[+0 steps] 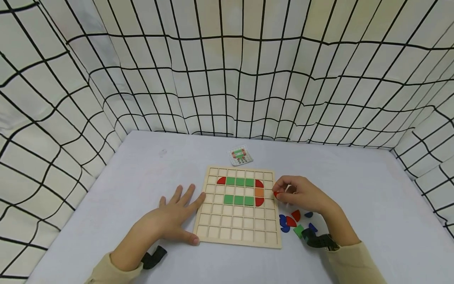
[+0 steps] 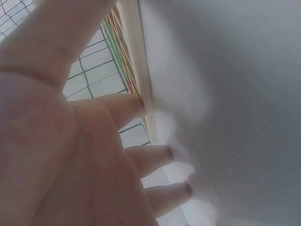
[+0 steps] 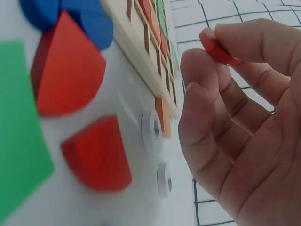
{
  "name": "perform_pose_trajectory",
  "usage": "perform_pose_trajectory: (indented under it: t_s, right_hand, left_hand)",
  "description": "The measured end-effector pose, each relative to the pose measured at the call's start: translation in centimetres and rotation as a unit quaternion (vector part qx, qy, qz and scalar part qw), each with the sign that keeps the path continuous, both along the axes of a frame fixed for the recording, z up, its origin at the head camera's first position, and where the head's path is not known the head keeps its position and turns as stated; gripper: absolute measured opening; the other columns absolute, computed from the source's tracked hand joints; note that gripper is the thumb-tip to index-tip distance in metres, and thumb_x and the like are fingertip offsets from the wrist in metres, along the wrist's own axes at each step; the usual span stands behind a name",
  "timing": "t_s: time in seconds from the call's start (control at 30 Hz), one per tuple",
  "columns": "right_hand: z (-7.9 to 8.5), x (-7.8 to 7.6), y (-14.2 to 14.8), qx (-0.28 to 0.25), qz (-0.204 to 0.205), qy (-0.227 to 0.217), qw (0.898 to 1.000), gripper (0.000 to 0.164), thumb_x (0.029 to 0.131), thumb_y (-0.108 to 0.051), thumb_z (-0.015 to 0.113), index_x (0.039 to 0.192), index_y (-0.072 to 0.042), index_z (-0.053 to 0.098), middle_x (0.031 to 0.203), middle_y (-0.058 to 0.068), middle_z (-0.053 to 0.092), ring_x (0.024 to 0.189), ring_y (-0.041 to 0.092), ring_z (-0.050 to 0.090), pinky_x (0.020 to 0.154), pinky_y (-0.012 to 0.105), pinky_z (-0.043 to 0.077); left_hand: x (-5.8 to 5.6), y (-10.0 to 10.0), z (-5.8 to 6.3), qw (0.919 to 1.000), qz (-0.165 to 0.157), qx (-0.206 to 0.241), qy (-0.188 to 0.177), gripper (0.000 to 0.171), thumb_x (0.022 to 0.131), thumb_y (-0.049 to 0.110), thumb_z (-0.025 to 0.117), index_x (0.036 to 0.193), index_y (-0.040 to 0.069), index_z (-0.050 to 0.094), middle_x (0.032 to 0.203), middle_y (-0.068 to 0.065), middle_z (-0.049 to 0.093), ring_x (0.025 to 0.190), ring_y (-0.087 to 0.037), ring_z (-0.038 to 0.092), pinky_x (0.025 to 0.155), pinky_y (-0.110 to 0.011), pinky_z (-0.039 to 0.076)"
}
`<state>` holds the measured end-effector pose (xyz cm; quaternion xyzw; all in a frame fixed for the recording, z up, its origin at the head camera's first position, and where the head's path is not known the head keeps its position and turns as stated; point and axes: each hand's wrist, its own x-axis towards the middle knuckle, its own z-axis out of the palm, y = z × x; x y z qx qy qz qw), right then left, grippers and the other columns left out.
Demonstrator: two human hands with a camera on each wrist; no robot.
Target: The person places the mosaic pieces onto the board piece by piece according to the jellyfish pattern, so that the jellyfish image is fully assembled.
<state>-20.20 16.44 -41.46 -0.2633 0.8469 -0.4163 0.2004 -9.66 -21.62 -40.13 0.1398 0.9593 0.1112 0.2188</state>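
Note:
A wooden grid board (image 1: 232, 223) lies on the white table, bearing green squares (image 1: 239, 182), an orange square (image 1: 259, 192) and red quarter-round pieces (image 1: 259, 202) in its upper cells. With fingers spread, my left hand (image 1: 170, 217) rests at the board's left edge; thumb and a fingertip touch its wooden side (image 2: 141, 61). Just off the right edge, my right hand (image 1: 301, 193) pinches a small red piece (image 3: 217, 49) between thumb and index finger. In the head view that piece is mostly covered by the fingers.
Loose red (image 1: 296, 215), blue (image 1: 284, 228) and green (image 1: 298, 230) pieces lie right of the board. Two white rings (image 3: 151, 132) and an orange piece (image 3: 162, 115) lie nearby. A pattern card (image 1: 240, 155) sits behind the board. Black netting (image 1: 227, 94) surrounds the table.

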Motion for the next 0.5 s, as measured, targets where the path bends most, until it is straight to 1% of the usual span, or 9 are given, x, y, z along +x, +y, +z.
perform_pose_trajectory:
  t_s: [0.3,0.5]
  right_hand:
    - [0.6,-0.3,-1.9,-0.036,0.018,0.000,0.999,0.011,0.095,-0.014,0.065,0.106,-0.012,0.067,0.096,0.006,0.062,0.076,0.030,0.064,0.066,0.040,0.058]
    - [0.6,-0.4,-3.6,-0.054,0.027,-0.007,0.998,0.012,0.094,-0.013,0.066,0.106,-0.013,0.067,0.098,0.006,0.061,0.079,0.027,0.063,0.067,0.037,0.058]
  left_hand:
    - [0.0,0.0,-0.1,1.0000,0.001,-0.002,0.001,0.121,0.065,0.070,0.078,0.161,0.023,0.021,0.167,-0.018,0.001,0.149,-0.052,-0.002,0.102,-0.083,0.010]
    - [-0.1,0.0,-0.1,1.0000,-0.001,-0.001,0.001,0.120,0.065,0.069,0.078,0.161,0.022,0.022,0.167,-0.019,0.001,0.149,-0.052,-0.001,0.101,-0.084,0.011]
